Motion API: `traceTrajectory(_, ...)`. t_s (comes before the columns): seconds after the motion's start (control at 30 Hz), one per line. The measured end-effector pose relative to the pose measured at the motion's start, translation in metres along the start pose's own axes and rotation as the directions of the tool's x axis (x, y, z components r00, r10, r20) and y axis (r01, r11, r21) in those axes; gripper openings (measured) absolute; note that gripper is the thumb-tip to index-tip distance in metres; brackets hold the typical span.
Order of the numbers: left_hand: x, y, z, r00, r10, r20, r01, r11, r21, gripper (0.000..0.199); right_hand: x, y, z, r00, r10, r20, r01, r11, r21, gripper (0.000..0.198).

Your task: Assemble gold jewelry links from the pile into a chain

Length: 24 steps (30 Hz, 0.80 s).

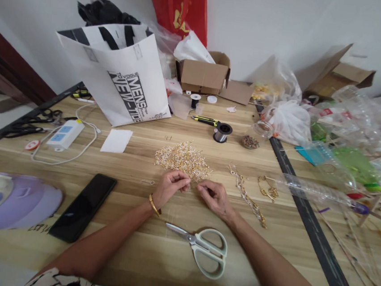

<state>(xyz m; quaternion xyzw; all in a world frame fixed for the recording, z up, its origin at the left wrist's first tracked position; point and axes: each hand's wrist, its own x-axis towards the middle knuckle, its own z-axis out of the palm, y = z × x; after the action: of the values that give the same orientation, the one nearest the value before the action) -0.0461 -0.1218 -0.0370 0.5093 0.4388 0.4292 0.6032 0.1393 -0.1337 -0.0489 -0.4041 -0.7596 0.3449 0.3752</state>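
A loose pile of small gold and silvery beads [182, 158] lies on the wooden table. At its near edge my left hand [173, 186], with a gold bangle [155, 205] on the wrist, has its fingertips pinched together. Just to the right, my right hand [215, 197] is also closed in a pinch, its fingertips a short gap from the left ones. Whatever sits between the fingers is too small to make out. Pale-handled scissors [205, 248] lie between my forearms, blades toward the left. Right of my right hand rest a beaded chain [248, 195] and a gold chain [267, 189].
A black phone [83, 207] and a purple-white object [16, 198] lie left. Behind the beads are a wire spool [222, 132], a cutter knife [204, 120], a small bead dish [250, 142] and a white paper bag [123, 73]. Plastic bottles [346, 162] crowd the right side.
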Motion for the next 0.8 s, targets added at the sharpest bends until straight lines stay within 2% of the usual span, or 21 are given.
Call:
traceTrajectory(0.27, -0.0032, -0.0016, 0.0043, 0.997, 0.037, 0.073, -0.053, 0.972, 0.229, 0.014, -0.0018, -0.0011, 0.0017, 0.990, -0.126, -0.066, 0.121, 0.989, -0.084, 0.018)
traceTrajectory(0.53, -0.0053, -0.0007, 0.0067, 0.963, 0.186, 0.193, -0.263, 0.798, 0.542, 0.012, -0.0028, -0.0014, 0.0025, 0.976, -0.210, -0.047, 0.203, 0.970, -0.131, 0.013)
traceTrajectory(0.63, -0.0065, 0.0009, 0.0084, 0.952, 0.188, 0.242, -0.295, 0.773, 0.562, 0.013, -0.0028, 0.0005, 0.0030, 0.980, -0.197, -0.039, 0.190, 0.973, -0.130, 0.013)
traceTrajectory(0.8, -0.0067, 0.0013, 0.0086, 0.957, 0.126, 0.260, -0.237, 0.858, 0.456, 0.013, -0.0021, 0.0021, 0.0031, 0.979, -0.195, -0.061, 0.186, 0.974, -0.130, 0.013)
